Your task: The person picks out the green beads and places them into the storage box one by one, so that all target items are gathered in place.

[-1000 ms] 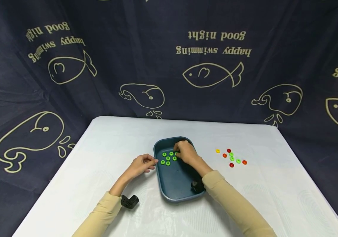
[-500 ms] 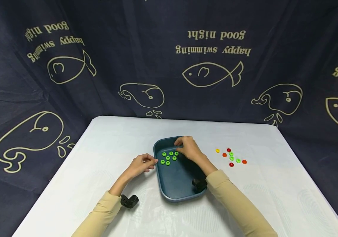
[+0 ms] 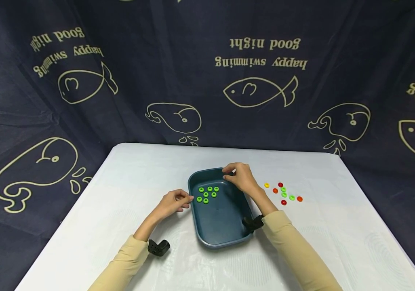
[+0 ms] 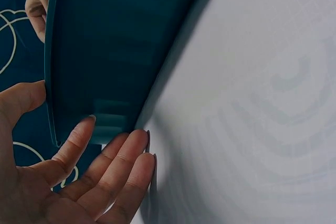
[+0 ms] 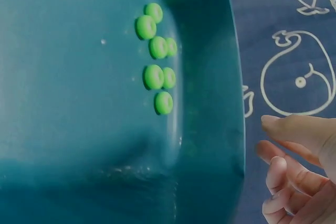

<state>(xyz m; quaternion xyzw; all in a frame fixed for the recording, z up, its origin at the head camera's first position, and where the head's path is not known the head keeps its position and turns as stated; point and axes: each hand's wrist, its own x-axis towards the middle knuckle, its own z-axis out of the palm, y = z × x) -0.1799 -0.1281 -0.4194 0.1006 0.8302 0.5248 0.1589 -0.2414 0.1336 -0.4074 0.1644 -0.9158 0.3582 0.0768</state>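
Note:
In the head view, a dark teal tray (image 3: 225,218) lies on the white table with several small green rings (image 3: 206,195) on its floor near the far left. My left hand (image 3: 172,203) is at the tray's left side; the left wrist view has its thumb at the rim and loosely extended fingers (image 4: 126,156) beside the outer wall. Over the tray's far right corner is my right hand (image 3: 241,176), lifted above the floor. The right wrist view shows its thumb and index finger apart, with nothing between them.
Right of the tray lies a loose group of small pieces on the table: a yellow ring (image 3: 267,185), red pieces (image 3: 283,202), orange pieces (image 3: 300,199) and green rings (image 3: 284,195). A dark patterned cloth (image 3: 138,81) hangs behind the table's far edge.
My right hand has let go of a green ring among the others in the tray, then risen and moved right to the far corner. The left hand has stayed in place.

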